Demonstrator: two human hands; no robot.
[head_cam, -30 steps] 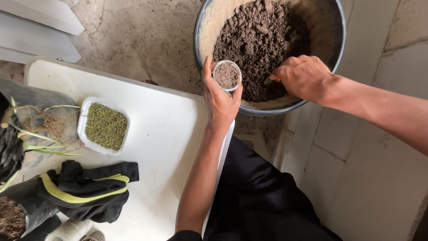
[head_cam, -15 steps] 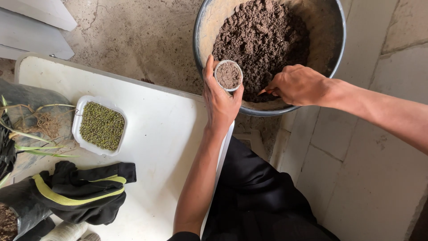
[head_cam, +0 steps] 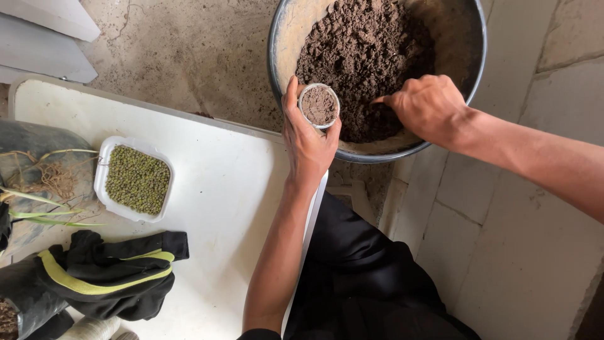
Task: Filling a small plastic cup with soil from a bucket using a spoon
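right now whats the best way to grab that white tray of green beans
Grip the white tray by its raised rim on the two long sides, coming straight down from above. It lies flat and open on the white table, filled with loose green beans, so keep it level.

Small soil-filled cup (head_cam: 319, 106), upright

Clearances, approx.: we see open white tabletop (head_cam: 226, 189) btwn the seed tray (head_cam: 134, 179) and the left forearm; a hand passes there unobstructed. Table's left edge is blocked by a dark bag w/ roots (head_cam: 38, 164) and, nearer us, black-and-yellow gloves (head_cam: 104, 277). The basin (head_cam: 286, 38) rim overlaps the table's far corner. Inside it, the soil mound (head_cam: 365, 56) fills the centre; the left hand (head_cam: 308, 141) w/ small cup (head_cam: 319, 106) and the right hand (head_cam: 428, 107) occupy the near side. Far-left inner wall shows bare room. Concrete floor (head_cam: 182, 56) beyond the table is open.
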